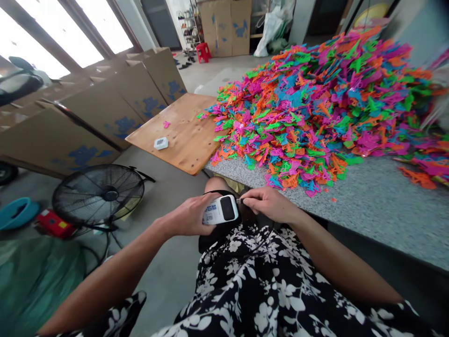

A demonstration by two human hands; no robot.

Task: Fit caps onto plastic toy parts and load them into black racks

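Note:
Over my lap, my left hand wraps round a white handheld device with a dark panel, perhaps a power bank; I cannot tell its exact kind. My right hand is closed in a pinch at the device's right end, on a small cable plug that meets the end or lies right against it. Most of the plug is hidden by the fingers. A large heap of colourful plastic clips, pink, orange, green and blue, lies on the speckled stone table ahead and to the right.
A wooden board adjoins the table, bearing a small white gadget and one pink clip. On the left stand a black fan, cardboard boxes, a blue basin and a red box. A red stool is farther back.

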